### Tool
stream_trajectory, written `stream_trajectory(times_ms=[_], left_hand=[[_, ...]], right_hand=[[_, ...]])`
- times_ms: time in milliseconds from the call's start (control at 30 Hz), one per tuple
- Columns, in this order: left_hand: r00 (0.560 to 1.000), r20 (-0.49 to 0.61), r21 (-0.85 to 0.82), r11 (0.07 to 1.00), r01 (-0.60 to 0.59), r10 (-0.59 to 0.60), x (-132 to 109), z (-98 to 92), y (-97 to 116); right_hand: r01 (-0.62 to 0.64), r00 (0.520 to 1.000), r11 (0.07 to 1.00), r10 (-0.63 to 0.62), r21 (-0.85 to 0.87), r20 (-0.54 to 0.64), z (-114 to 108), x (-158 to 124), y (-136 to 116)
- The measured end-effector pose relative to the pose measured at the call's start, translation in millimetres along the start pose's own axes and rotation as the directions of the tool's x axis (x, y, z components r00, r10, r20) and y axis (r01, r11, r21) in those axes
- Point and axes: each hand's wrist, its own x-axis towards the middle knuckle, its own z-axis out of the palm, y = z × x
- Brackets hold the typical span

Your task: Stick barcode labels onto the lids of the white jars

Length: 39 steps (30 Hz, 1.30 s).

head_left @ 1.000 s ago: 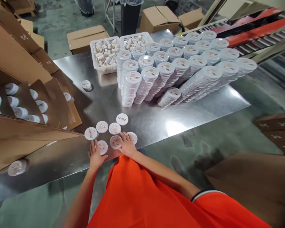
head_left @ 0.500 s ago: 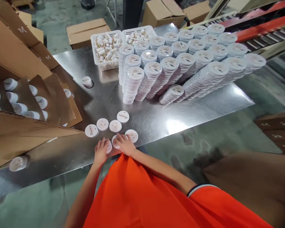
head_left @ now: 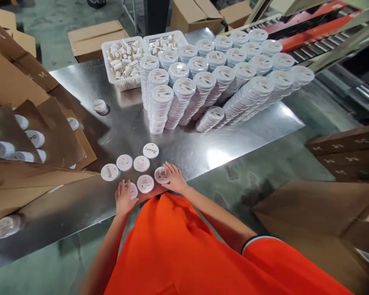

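Several round white jars stand on the metal table in front of me, some with dark lettering on top, others with a printed label. My left hand (head_left: 125, 197) curls around the nearest left jar (head_left: 133, 191), fingers along its far left side and thumb at its near right. At the right end of the near row, my right hand (head_left: 174, 178) grips another jar (head_left: 160, 175) from its right side, partly covering it. Between the hands sits an untouched jar (head_left: 145, 184). Behind are a lettered jar (head_left: 110, 172), two labelled jars (head_left: 124, 162) and another lettered jar (head_left: 150, 150).
Tall stacks of shrink-wrapped jars (head_left: 161, 94) fill the table's back right. White baskets (head_left: 126, 85) hold small white-capped pieces. An open carton (head_left: 49, 164) with jars between cardboard dividers stands left. A roller conveyor (head_left: 320, 49) runs behind; another carton (head_left: 298, 209) is at right.
My right hand has moved right, off the middle jar and onto the right-hand one. My left hand stays at its jar. The whole view has shifted slightly.
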Motion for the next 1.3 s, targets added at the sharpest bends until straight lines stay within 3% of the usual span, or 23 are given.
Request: stream_trajectory(times_ms=[100, 233, 500, 733, 833, 967, 1100, 1200, 1300], left_hand=[[1.000, 0.005, -0.020, 1.000, 0.005, -0.005, 0.6, 0.0, -0.6], [1.000, 0.018, 0.030, 0.999, -0.016, 0.015, 3.7, -4.7, 4.9], [0.991, 0.130, 0.091, 0.994, -0.052, 0.040, 14.0, -12.6, 32.7], [0.997, 0.071, 0.104, 0.994, -0.020, 0.012, 6.8, -5.5, 30.0], [0.998, 0.066, 0.093, 0.996, 0.004, -0.011, 4.0, -2.3, 30.7], [0.997, 0.073, 0.056, 0.998, 0.012, -0.016, 1.8, -3.8, 30.3], [0.998, -0.047, 0.047, 0.998, 0.033, -0.031, 10.4, -19.8, 17.2], [0.977, -0.167, 0.023, 0.990, 0.140, -0.134, 31.8, -38.8, -1.3], [0.960, -0.200, 0.040, 0.977, 0.208, -0.196, 61.4, -52.7, -21.1]], right_hand=[[0.004, 0.999, 1.000, -0.005, 0.024, 0.053, 3.7, -2.0, 12.3], [0.017, 1.000, 0.999, -0.018, 0.046, 0.019, 10.6, -1.7, 12.8], [0.241, 0.965, 0.969, -0.245, 0.060, 0.089, 4.8, -1.7, 24.7], [0.262, 0.957, 0.963, -0.268, 0.070, 0.108, 3.6, 13.5, 17.5], [0.207, 0.974, 0.978, -0.208, 0.025, 0.088, -11.3, 35.8, 12.1], [0.192, 0.981, 0.974, -0.193, -0.123, 0.009, -34.2, 91.7, -0.8], [0.248, 0.966, 0.958, -0.234, -0.146, 0.107, -43.6, 142.8, -9.6], [0.244, 0.962, 0.967, -0.232, -0.074, 0.146, -44.7, 156.1, -0.9], [0.155, 0.985, 0.980, -0.162, 0.123, 0.055, -47.6, 144.8, 23.9]])
